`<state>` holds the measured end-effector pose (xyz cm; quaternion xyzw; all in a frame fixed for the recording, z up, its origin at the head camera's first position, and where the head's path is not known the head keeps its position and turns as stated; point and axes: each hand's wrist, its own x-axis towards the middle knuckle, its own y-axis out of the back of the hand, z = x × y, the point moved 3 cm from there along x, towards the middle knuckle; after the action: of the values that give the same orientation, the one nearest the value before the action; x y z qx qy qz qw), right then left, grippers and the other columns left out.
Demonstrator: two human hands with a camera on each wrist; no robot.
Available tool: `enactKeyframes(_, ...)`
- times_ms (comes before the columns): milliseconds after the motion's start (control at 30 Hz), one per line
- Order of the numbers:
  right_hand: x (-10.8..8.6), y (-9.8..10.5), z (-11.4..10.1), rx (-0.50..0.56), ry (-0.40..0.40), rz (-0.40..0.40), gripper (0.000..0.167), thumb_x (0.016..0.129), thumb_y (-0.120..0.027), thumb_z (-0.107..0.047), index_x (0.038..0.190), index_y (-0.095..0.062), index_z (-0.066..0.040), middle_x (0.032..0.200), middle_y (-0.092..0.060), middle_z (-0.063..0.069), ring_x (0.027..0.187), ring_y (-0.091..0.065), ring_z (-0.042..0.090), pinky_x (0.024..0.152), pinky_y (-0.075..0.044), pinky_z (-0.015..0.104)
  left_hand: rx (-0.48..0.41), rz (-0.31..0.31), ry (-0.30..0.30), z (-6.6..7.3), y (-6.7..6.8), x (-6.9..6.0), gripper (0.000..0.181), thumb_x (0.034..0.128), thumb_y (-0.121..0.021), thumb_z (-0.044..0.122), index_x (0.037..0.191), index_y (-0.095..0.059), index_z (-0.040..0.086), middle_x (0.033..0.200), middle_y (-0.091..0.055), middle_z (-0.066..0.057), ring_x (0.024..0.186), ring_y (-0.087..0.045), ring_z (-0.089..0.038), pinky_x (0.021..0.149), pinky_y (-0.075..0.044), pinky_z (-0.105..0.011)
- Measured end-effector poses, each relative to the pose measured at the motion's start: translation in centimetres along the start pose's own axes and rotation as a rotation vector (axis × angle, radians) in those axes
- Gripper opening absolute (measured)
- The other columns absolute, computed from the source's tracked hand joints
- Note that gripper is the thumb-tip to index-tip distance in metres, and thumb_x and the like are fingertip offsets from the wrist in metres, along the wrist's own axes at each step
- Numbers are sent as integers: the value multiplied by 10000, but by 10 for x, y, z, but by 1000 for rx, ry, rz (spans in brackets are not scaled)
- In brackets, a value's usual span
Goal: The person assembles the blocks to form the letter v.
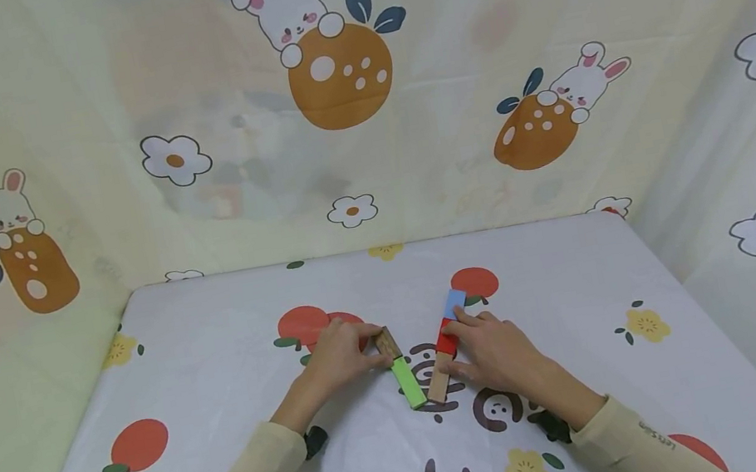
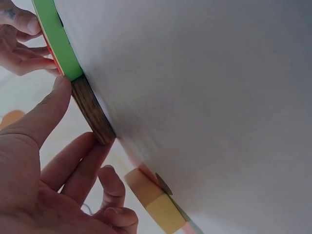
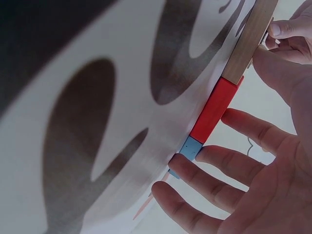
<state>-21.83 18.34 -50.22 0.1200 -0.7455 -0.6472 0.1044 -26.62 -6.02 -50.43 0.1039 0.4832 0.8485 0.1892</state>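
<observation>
Two short rows of blocks lie on the table in a V, their near ends close together. The left row has a dark brown wooden block (image 1: 386, 342) beyond a green block (image 1: 408, 383). My left hand (image 1: 338, 353) pinches the brown one, thumb near its joint with the green and fingertips at its far end. In the right row, a tan wooden block (image 1: 438, 378), a red block (image 1: 445, 338) and a blue block (image 1: 455, 302) sit end to end. My right hand (image 1: 495, 338) touches that row's right side, thumb by the tan block, extended fingers along the red and blue.
The white tablecloth (image 1: 221, 466) carries printed fruit, flowers and dark figures. Patterned curtains (image 1: 453, 147) rise behind and at both sides. In the left wrist view, a tan and yellow block-like shape (image 2: 156, 200) shows beyond the fingers; I cannot tell exactly what it is.
</observation>
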Motion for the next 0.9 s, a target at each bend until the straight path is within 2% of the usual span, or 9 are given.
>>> enactKeyframes(533,0,1,0,-2,-12,-8,715,872,-817,-542,1444,-645,-148,1581,-564,181,1309,-634,431,976,-595,611,-14,6,2,2,0,-2,547,817,-928,336,1306,-771,148,1177,-797,-46,1082,-561,-229,996,-463,-444)
enactKeyframes(767,0,1,0,-5,-7,-6,713,877,-807,-554,1442,-646,-150,1581,-564,182,1308,-635,432,978,-594,611,-21,-3,14,1,0,-3,558,818,-925,343,1320,-764,160,1170,-794,-42,1053,-537,-218,906,-454,-378)
enactKeyframes(900,0,0,0,-4,-5,-3,708,875,-813,-544,1437,-649,-146,1581,-563,186,1310,-634,435,976,-594,616,-23,-6,13,1,-1,-2,561,821,-923,342,1327,-760,160,1180,-792,-41,1053,-531,-211,901,-454,-368)
